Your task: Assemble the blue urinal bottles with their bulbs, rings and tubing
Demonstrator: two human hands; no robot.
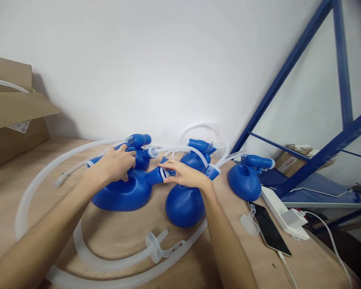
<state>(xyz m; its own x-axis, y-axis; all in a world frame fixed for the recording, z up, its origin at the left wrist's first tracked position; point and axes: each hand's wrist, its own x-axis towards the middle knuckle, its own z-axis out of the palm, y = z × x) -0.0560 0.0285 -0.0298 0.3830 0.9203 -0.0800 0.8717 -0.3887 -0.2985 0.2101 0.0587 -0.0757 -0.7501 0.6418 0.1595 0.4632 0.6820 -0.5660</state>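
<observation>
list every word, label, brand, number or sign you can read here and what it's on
No text is legible.
White label at the left cardboard box: too small to read.
Pale label on the box on the blue rack: too blurred to read.

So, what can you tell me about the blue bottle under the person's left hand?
The blue bottle looks like glossy plastic: a rounded body with a hollow in its top, and a neck pointing right with a white rim. It sits on the wood-coloured table. The left hand grips its upper part; the right hand touches its mouth, partly hiding it.
</observation>
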